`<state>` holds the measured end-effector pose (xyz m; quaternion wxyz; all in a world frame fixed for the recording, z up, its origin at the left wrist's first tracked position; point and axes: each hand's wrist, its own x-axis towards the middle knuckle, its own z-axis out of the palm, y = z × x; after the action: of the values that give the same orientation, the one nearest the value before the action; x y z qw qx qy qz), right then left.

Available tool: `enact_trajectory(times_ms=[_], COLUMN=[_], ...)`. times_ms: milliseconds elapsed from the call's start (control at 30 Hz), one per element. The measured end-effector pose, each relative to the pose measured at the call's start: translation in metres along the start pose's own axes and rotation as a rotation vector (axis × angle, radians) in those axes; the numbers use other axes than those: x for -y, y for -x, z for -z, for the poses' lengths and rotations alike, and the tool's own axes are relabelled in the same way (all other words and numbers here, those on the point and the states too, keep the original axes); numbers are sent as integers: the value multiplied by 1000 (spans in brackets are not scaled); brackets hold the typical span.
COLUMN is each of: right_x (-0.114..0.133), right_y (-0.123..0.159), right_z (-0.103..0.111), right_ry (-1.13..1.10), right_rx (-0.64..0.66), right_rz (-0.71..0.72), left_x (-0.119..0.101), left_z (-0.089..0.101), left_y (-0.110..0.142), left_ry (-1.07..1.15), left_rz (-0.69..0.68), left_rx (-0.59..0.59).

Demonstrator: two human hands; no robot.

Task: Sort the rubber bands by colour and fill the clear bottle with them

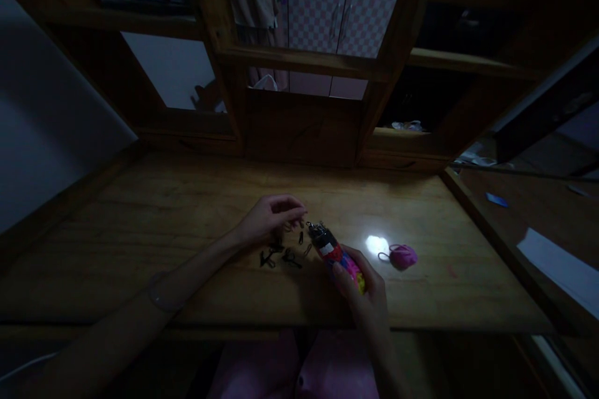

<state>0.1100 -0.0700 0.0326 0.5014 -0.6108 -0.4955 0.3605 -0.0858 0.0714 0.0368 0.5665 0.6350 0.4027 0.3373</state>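
Observation:
My right hand (367, 287) is wrapped round a colourful cylindrical container (337, 257), tilted up to the left. Its body is red, blue, pink and yellow. Small dark pieces show at its black upper end. Just left of that end, my left hand (277, 217) has thumb and fingers pinched together; whatever they hold is too small and dark to make out. Below the left hand, several small black looped pieces (291, 257), perhaps hair ties or clips, lie scattered on the wooden desk (210, 190).
A small pink pouch (403, 256) with a loop lies right of my right hand. Wooden shelving with a mirror (309, 12) rises behind the desk. On a side surface at far right are white paper (559, 268) and a blue card (496, 199). The light is dim.

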Motion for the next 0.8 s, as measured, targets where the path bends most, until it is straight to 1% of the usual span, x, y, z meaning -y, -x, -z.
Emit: enact_trajectory(times_ms=[133,300,367,533,800], right_x=[-5,-8,-7,-5,-4], right_y=[-1,-2,-2,-2,-2], right_z=[3,1,0,-2,-2], right_ry=[20,59,72,70,56], right_rx=[55,62,75,112,85], right_rz=[-4,1,11,35,14], left_x=[-3,0,3,7,2], left_z=[0,2,3,5,2], left_y=[3,1,0,0,1], left_ry=[7,46,41,-32,-79], left_rz=[-59,-157,-144,-139,-143], left_rx=[44,125,127,70,103])
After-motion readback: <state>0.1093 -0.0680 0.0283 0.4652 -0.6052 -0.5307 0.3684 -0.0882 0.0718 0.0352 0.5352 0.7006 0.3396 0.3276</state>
